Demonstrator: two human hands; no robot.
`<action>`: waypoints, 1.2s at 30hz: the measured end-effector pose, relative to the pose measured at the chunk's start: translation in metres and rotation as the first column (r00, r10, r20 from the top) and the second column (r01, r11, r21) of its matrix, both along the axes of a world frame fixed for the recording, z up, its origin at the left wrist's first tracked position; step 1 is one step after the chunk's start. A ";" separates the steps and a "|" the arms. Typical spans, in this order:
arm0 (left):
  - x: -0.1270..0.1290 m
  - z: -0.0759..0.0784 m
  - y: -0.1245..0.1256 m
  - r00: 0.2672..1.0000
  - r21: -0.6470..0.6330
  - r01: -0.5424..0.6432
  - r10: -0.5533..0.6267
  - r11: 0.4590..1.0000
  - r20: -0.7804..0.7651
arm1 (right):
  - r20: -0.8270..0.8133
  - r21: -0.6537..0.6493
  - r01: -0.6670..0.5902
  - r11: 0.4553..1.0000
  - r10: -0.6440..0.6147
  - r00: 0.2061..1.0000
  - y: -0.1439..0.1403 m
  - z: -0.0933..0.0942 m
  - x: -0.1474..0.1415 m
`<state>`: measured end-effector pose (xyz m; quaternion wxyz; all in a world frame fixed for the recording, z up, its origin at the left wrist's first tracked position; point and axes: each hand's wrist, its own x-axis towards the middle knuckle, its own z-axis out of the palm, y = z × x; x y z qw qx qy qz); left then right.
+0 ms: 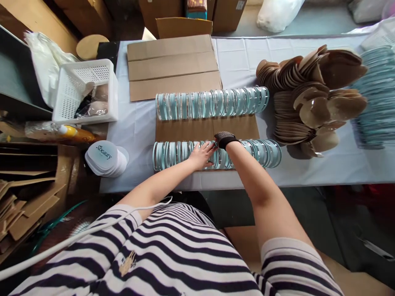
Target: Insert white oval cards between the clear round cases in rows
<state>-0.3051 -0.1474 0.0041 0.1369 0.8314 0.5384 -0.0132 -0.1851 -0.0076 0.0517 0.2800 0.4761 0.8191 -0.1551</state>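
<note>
Two long rows of clear rings with pale teal rims lie across brown cardboard (203,129): a far row (212,102) and a near row (179,154). My bare left hand (202,156) rests on the middle of the near row, fingers spread over the rims. Just right of it, my right hand (226,139), in a dark patterned glove, is at the far side of the same row. Its fingertips point down and are hidden, so I cannot see whether they grip a ring.
Brown rounded pieces (296,111) are stacked on the right, beside more teal-rimmed pieces (378,94). Flat cardboard (174,61) lies behind the rows. At left are a white basket (114,92) and a stack of white printed cards (106,158). A white cable (80,242) crosses my left arm.
</note>
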 end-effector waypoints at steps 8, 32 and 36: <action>0.000 0.000 -0.001 0.999 -0.014 -0.021 0.021 1.000 0.024 | -0.225 0.117 -0.027 0.993 0.053 0.973 -0.118 -0.045 0.077; 0.086 0.005 0.021 0.976 -0.021 -0.217 0.218 0.976 0.026 | -0.076 -0.025 -0.268 0.963 0.265 0.961 0.025 -0.008 0.083; 0.088 0.009 0.022 0.976 -0.044 -0.215 0.216 0.976 0.000 | -0.036 -0.087 -0.334 0.939 0.332 0.943 0.023 -0.004 0.077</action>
